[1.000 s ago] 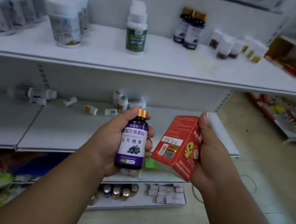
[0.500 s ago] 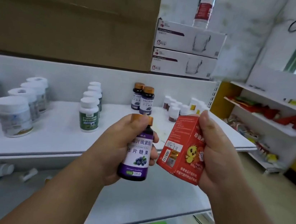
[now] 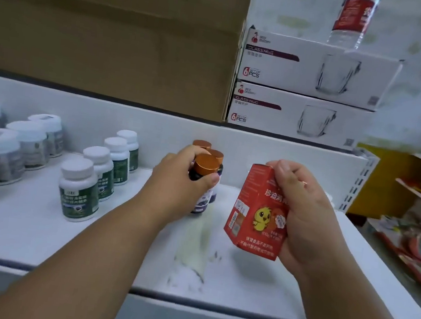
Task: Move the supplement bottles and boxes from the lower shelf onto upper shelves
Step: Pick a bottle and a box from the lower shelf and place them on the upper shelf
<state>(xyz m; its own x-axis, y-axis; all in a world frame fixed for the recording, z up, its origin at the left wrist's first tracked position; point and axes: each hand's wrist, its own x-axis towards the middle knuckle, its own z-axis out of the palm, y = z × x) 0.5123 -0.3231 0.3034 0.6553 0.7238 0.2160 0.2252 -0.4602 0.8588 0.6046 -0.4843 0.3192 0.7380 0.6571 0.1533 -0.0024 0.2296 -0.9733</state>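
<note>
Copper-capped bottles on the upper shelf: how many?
3: one gripped by the left hand at the front, two standing behind it. More may be hidden behind the hand.

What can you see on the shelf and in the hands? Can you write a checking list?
Surface: white upper shelf, stained patch in the middle.
Job's things: purple bottle beside two matching bottles; red box held above the shelf.
Clutter: green-label bottles, white jars.
Hands: left hand grips the purple bottle; right hand holds the red box.
Cables: nothing seen.
Surroundings: brown carton, glass mug boxes on top.
</note>
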